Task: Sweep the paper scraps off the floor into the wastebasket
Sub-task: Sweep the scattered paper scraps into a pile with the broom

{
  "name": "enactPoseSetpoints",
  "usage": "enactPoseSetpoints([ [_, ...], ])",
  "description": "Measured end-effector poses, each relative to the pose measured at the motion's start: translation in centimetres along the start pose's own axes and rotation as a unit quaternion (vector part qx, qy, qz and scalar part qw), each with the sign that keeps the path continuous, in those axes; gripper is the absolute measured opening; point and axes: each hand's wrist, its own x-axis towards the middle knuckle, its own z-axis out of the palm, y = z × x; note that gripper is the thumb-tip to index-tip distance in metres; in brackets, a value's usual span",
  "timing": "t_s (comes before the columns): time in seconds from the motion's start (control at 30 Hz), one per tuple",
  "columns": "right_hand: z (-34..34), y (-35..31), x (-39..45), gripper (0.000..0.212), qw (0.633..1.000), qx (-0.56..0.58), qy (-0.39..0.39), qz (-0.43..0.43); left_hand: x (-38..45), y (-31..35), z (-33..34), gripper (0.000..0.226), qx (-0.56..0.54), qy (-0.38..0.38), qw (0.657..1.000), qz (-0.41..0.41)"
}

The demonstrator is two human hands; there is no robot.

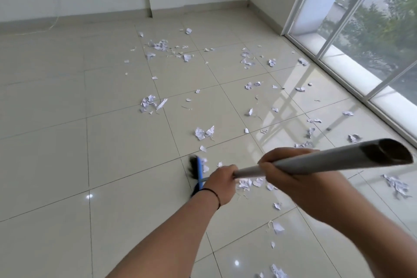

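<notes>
The floor (56, 142) is laid with large, glossy, pale beige tiles, and window light is reflected on it at the right. Torn white paper scraps (204, 132) are scattered over the middle and right of it, singly and in small heaps, thickest towards the window side and near the far wall. The black bristles of a blue broom head (196, 172) are set down on the tiles, with a few scraps touching them. A thin white cable (48, 28) is trailed along the floor by the far wall at the left.
</notes>
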Motion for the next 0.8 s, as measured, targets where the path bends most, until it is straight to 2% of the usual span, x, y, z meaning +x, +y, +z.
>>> enactPoseSetpoints([
  [0.07, -1.1, -0.9, 0.3, 0.011, 0.999, -0.031, 0.000, 0.009, 1.0, 1.7, -0.4, 0.010, -0.007, -0.006, 0.999, 0.032],
  [0.13, -3.1, -1.3, 0.5, 0.024, 0.998, -0.063, 0.031, 0.006, 1.4, 3.5, -0.9, 0.005, -0.010, 0.019, 0.996, 0.083],
  [0.23, -7.2, -1.1, 0.5, 0.028, 0.993, -0.029, 0.115, 0.018, 1.3, 5.4, -1.7, 0.007, -0.036, 0.057, 0.985, 0.156],
  [0.3, -8.8, -0.6, 0.3, 0.026, 0.992, -0.010, 0.117, 0.034, 1.0, 5.1, -2.0, 0.007, -0.022, 0.042, 0.982, 0.183],
  [0.4, -7.8, 0.2, 0.6, 0.030, 0.996, 0.015, 0.064, 0.057, 0.3, 2.5, -1.1, 0.007, 0.014, 0.012, 0.986, 0.168],
  [0.5, -5.2, 0.5, 1.5, 0.012, 0.995, 0.029, -0.010, 0.092, -1.0, 0.1, 0.8, 0.015, 0.033, -0.019, 0.993, 0.108],
  [0.67, -5.0, 0.6, 2.7, 0.011, 0.995, 0.035, 0.005, 0.097, 1.0, 1.1, 1.4, 0.007, 0.016, -0.002, 0.996, 0.088],
  [0.8, -4.3, -0.5, 3.1, 0.008, 0.998, -0.008, -0.008, 0.065, 3.6, 2.9, 0.3, 0.009, -0.006, -0.005, 0.997, 0.078],
])
